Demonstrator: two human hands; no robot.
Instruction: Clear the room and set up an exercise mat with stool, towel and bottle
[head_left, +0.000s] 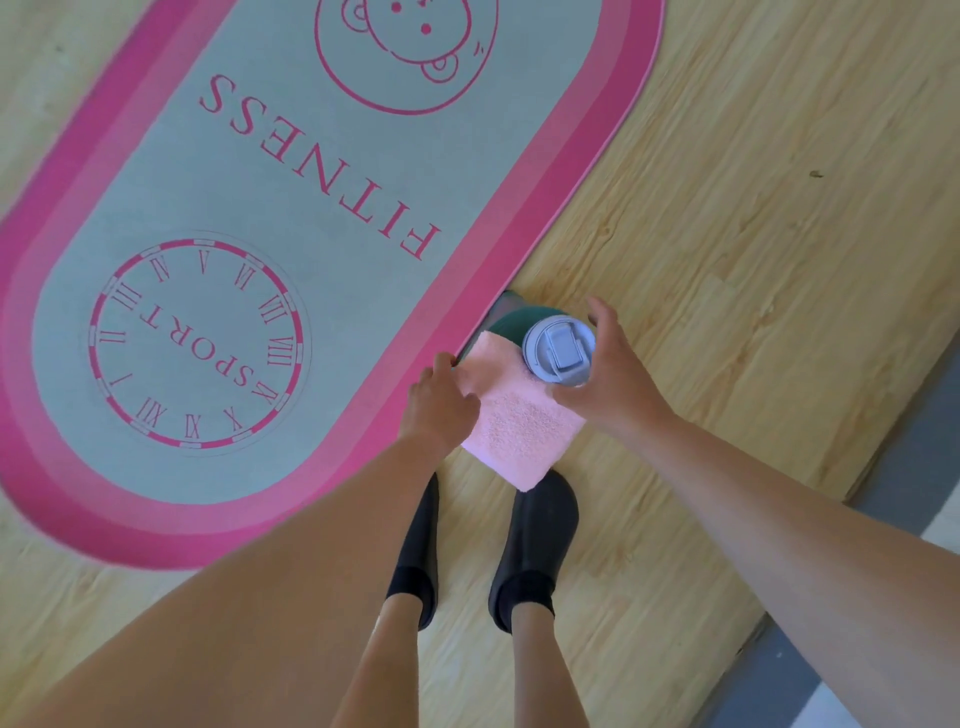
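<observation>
A pink and grey exercise mat (291, 218) printed with "FITNESS" and "SPORT" lies on the wooden floor. At its right edge stands a dark green stool (511, 318), mostly covered. A folded pink towel (517, 423) lies on the stool. My left hand (441, 402) pinches the towel's left edge. A bottle with a grey-blue flip lid (558, 345) stands upright at the towel's far corner. My right hand (615, 371) is wrapped around the bottle's right side.
My two feet in black socks (524, 545) stand on the light wooden floor (753, 208) just below the stool. A grey and white striped rug (893, 519) runs along the lower right corner.
</observation>
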